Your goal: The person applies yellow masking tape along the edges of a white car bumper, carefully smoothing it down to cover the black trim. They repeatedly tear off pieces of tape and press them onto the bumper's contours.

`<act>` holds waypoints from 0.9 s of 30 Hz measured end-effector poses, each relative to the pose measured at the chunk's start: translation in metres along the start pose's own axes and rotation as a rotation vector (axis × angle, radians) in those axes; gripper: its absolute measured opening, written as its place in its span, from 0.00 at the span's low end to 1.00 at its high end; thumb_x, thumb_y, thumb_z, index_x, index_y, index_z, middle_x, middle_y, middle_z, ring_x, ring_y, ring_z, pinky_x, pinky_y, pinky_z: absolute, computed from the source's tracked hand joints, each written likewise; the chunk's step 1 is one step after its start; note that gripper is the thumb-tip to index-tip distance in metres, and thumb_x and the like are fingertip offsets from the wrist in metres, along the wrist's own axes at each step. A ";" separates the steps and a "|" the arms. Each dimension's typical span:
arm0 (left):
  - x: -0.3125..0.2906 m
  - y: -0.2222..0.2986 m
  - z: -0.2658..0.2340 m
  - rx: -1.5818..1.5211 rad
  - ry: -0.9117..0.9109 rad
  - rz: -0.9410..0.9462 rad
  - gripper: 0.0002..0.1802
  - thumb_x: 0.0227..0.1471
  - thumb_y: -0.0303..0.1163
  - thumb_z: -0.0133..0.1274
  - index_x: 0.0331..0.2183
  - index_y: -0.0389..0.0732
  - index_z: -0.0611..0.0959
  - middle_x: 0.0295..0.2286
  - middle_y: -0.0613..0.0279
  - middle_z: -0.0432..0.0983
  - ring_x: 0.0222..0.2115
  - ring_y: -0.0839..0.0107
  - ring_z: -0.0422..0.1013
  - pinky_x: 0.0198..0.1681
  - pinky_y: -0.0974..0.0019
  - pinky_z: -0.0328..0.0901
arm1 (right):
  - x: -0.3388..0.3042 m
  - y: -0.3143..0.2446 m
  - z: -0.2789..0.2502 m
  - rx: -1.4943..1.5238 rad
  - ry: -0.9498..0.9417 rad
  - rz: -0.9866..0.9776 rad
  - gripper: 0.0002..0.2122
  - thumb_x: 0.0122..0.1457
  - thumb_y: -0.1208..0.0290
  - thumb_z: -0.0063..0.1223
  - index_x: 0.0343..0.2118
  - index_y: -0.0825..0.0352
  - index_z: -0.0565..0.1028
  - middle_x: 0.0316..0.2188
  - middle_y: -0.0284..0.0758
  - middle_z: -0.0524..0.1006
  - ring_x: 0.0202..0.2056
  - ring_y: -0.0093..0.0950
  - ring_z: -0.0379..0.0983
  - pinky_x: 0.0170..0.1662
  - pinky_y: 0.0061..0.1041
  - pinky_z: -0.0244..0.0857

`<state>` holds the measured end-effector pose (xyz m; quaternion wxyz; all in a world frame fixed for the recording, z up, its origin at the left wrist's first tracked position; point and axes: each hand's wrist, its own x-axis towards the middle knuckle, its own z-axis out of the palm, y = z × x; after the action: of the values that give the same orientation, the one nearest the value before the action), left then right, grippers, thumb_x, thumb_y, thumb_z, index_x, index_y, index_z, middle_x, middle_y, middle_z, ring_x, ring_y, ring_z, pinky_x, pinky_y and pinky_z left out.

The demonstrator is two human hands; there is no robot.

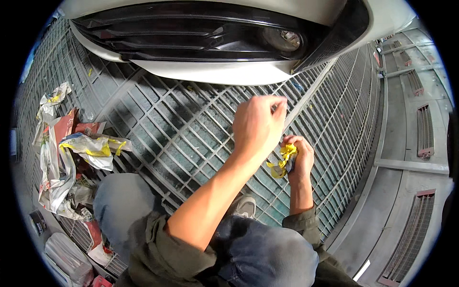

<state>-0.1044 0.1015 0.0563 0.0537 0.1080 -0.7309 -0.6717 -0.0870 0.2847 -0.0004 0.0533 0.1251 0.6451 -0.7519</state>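
Observation:
My left hand (258, 122) is raised over the floor grating, just below the car's bumper. Its fingers are curled into a pinch and slightly blurred, so what they hold, if anything, cannot be made out. Lower and to the right, my right hand (303, 157) is closed around a crumpled wad of yellow masking tape (287, 155). Strips of it stick out past the fingers, and a darker piece shows within. Above both hands is the white car bumper (210, 72), with a black grille insert (167, 36) and a round fog lamp (285, 40).
Crumpled masking paper (60, 162) with yellow tape strips lies in a heap on the left. The metal floor grating (177, 129) spreads beneath the car. My knees are bent close below. A grey wall with vented lamp panels (424, 129) runs along the right. Wrapped bundles (69, 256) sit at the lower left.

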 end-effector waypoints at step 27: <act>0.115 -0.022 0.063 0.177 -0.069 0.145 0.15 0.47 0.31 0.46 0.35 0.31 0.77 0.36 0.33 0.75 0.41 0.42 0.72 0.47 0.48 0.65 | -0.027 0.026 -0.008 -0.124 0.003 0.211 0.09 0.55 0.77 0.37 0.24 0.70 0.72 0.25 0.38 0.73 0.25 0.26 0.70 0.31 0.21 0.63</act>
<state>-0.2285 0.1348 0.0208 0.0671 0.0358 -0.7946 -0.6023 -0.0534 0.2864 -0.0192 0.1385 0.1898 0.6736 -0.7007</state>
